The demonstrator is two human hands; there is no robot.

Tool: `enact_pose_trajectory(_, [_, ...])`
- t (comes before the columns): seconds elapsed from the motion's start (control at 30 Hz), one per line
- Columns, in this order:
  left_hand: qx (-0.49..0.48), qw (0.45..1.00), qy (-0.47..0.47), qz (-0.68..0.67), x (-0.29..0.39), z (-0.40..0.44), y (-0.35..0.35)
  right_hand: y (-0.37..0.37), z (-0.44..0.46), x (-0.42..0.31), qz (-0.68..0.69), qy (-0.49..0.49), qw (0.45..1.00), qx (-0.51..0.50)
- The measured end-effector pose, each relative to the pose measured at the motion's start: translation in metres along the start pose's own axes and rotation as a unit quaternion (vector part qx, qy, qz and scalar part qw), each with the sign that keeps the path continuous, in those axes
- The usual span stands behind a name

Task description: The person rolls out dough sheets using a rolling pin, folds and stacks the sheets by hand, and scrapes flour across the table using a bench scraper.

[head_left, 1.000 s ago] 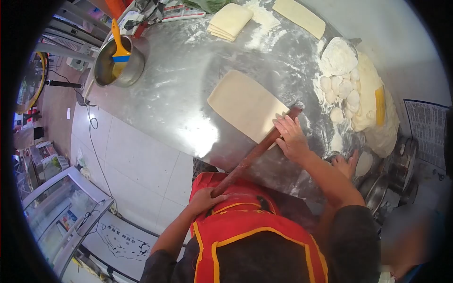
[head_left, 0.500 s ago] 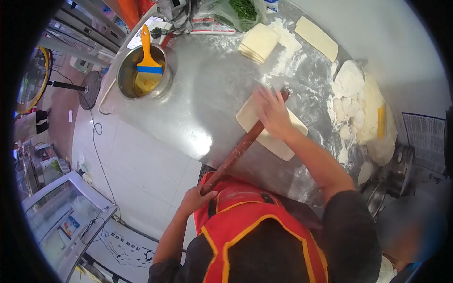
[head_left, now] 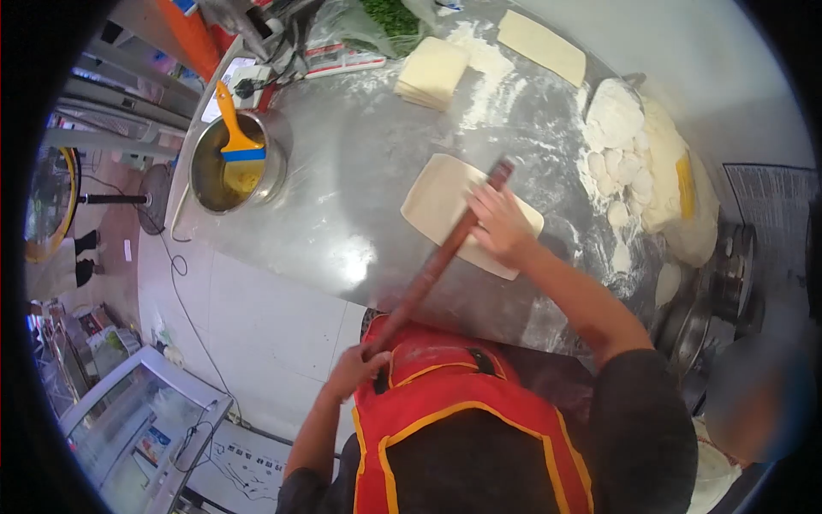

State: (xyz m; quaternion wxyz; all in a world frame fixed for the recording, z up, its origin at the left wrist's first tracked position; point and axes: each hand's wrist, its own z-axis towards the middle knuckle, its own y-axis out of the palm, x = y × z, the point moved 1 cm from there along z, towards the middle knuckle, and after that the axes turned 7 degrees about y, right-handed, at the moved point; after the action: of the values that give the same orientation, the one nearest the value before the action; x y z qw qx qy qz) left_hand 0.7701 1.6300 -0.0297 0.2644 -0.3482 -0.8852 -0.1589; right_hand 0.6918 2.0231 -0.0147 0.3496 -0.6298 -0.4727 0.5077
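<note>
A long reddish-brown rolling pin (head_left: pixel 432 270) slants over a flat rectangular sheet of dough (head_left: pixel 428 197) on the metal worktable (head_left: pixel 342 171). My left hand (head_left: pixel 355 373) is closed around the pin's near end, against the red apron (head_left: pixel 437 343). Farther along, my right hand (head_left: pixel 503 227) has its fingers curled over the pin near its far end, above the dough. Part of the sheet is hidden under the pin and this hand. Behind it lie a stack of dough sheets (head_left: pixel 432 73) and one separate dough sheet (head_left: pixel 544 47).
At left stands a metal pot (head_left: pixel 199 167) holding an orange-handled brush (head_left: pixel 233 124). Flour (head_left: pixel 612 116), several small dough pieces (head_left: pixel 629 176) and a large dough mass (head_left: pixel 672 171) lie at right. Greens in a bag (head_left: pixel 394 21) are at the back. Another person (head_left: pixel 758 403) is at lower right.
My view has shifted, so most table things appear farther left. The right hand's fingers, stretched out across the pin before, are now curled over it. The left hand still grips the near end.
</note>
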Motion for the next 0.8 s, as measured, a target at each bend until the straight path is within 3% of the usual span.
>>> enact_pose_trajectory(0.1, [-0.024,0.999,-0.005,0.047,0.005,-0.002,0.026,-0.015,-0.061,0.032,-0.024,-0.052,0.992,0.114])
enact_pose_trajectory(0.17, [-0.023,0.996,0.014,0.091,0.011,-0.010,0.041,-0.018,-0.020,0.018,0.045,-0.034,0.993,0.106])
enact_pose_trajectory(0.2, [-0.016,0.995,0.018,0.102,0.009,-0.011,0.048,-0.003,-0.002,0.009,0.088,-0.125,0.967,0.206])
enact_pose_trajectory(0.33, [0.007,0.980,0.012,0.199,0.020,-0.012,0.076,0.012,0.015,0.003,0.042,-0.132,0.972,0.191])
enact_pose_trajectory(0.4, [0.020,0.975,0.046,0.216,0.007,-0.010,0.093,0.019,-0.020,0.029,0.031,-0.102,0.983,0.148])
enact_pose_trajectory(0.5, [-0.031,0.979,-0.004,0.201,0.003,0.003,0.119,0.011,-0.070,0.063,0.021,-0.075,0.991,0.109])
enact_pose_trajectory(0.63, [-0.055,0.968,0.102,0.221,0.013,0.015,0.140,0.012,-0.129,0.106,-0.014,-0.057,0.996,0.068])
enact_pose_trajectory(0.8, [-0.004,0.960,0.172,0.221,0.006,0.021,0.144,0.005,-0.155,0.104,-0.010,-0.031,0.996,0.077])
